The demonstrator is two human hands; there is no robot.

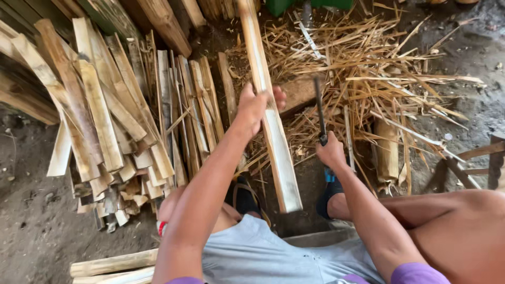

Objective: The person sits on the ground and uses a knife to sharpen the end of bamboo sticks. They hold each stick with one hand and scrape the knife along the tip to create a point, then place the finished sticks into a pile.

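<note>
My left hand grips a long pale bamboo slat near its middle; the slat runs from the top of the view down between my knees. My right hand is closed on the handle of a dark-bladed knife, whose blade points up and away, just right of the slat. The blade does not touch the slat. A worn wooden block lies on the ground behind the slat, beside my left fingers.
A stack of split bamboo slats fills the left side. Loose shavings and thin strips cover the ground at right, with a short bamboo piece among them. My sandalled feet rest on bare dirt. More slats lie at bottom left.
</note>
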